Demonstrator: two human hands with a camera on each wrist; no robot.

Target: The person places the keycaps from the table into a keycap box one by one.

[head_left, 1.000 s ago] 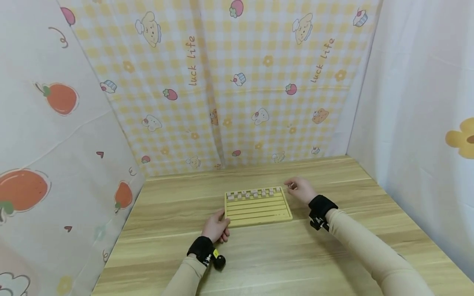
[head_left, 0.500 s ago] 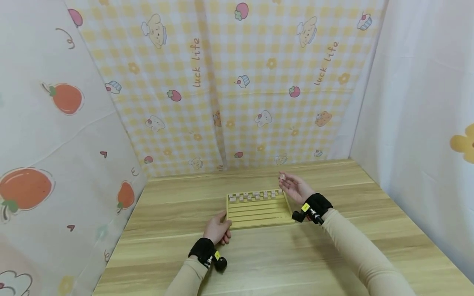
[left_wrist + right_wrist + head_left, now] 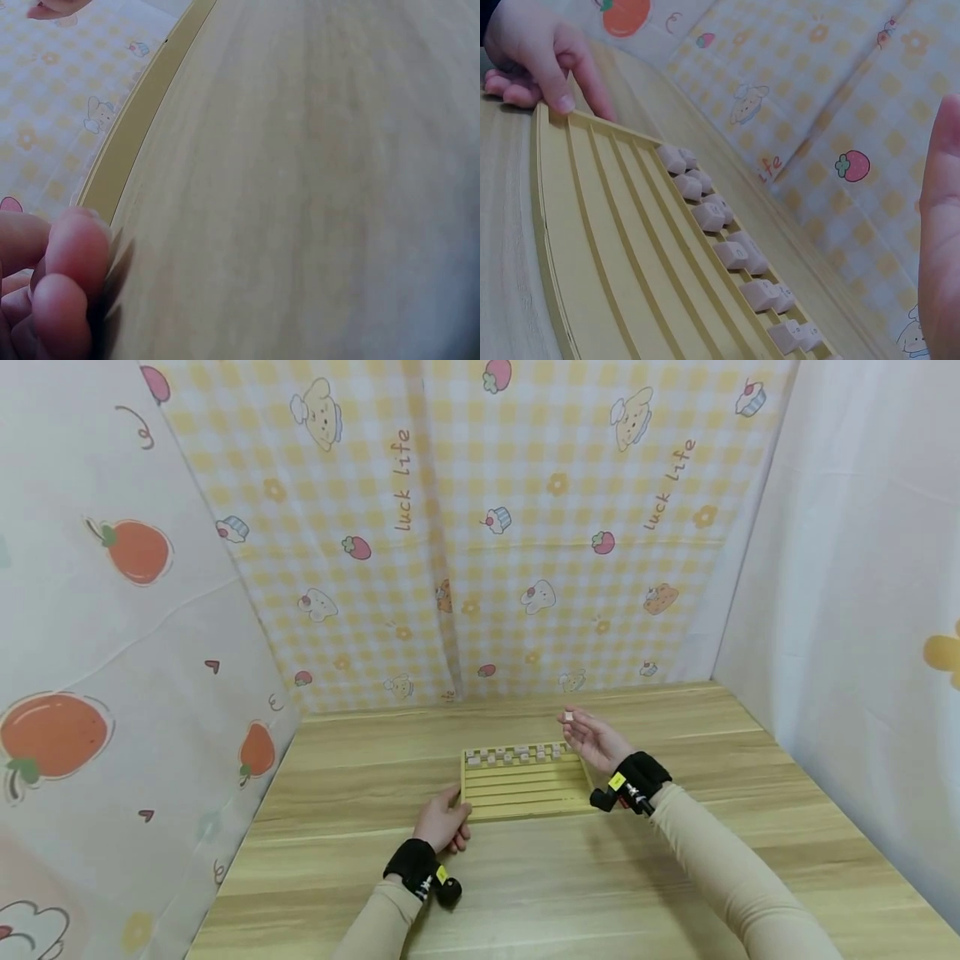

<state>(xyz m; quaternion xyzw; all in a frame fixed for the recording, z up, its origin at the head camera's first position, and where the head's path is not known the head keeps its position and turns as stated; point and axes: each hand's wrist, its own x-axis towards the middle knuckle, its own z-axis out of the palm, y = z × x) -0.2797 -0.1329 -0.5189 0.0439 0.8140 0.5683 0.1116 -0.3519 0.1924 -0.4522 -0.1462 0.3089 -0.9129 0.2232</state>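
Note:
A yellow slotted tray [image 3: 525, 793] lies on the table, its far slots holding two rows of pale pink keycaps [image 3: 732, 255]. My left hand [image 3: 441, 822] grips the tray's near left corner; in the right wrist view its thumb [image 3: 559, 94] lies on the rim with a finger along the outer side. Over the tray's far right corner, my right hand [image 3: 597, 743] pinches a single pale keycap [image 3: 568, 717], raised with its top towards the head camera. Part of the right hand hides that corner. The right wrist view catches only a strip of the right hand, without the held keycap.
The wood-grain table [image 3: 540, 893] runs back to a yellow checked curtain [image 3: 510, 610]. White curtains stand on the left [image 3: 187, 635] and right [image 3: 832, 568]. Both wrists wear black straps with small cameras.
My right hand has come from beside the tray's far right corner, turned over and risen a little leftward, bringing the pinched keycap into sight. The left hand stays at its corner.

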